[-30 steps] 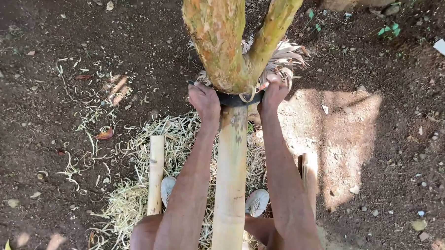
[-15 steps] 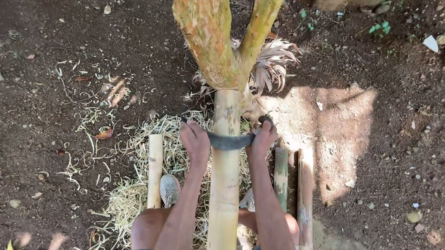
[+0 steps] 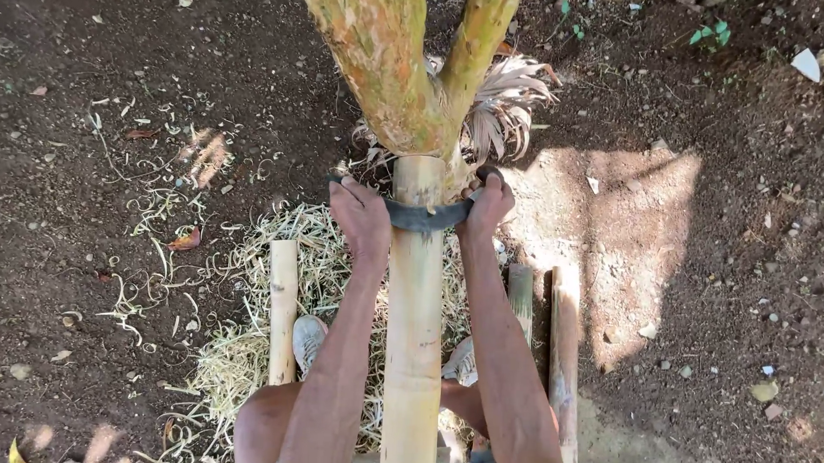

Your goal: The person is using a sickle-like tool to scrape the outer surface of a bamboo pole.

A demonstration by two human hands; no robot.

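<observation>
Bamboo pole runs up from between the person's knees and is propped in the fork of a tree trunk. Dark curved blade lies across the pole near its top end, just below the fork. Left hand is closed round the blade's left end, right hand closed round the right end; both arms straight. Step in hand looks like scraping the pole's skin, blade at the far end of a stroke. Heap of pale shavings lies on the soil under the pole, with shorter bamboo pieces beside it. A pull toward the body would want even pressure from both hands, blade kept square to the pole
</observation>
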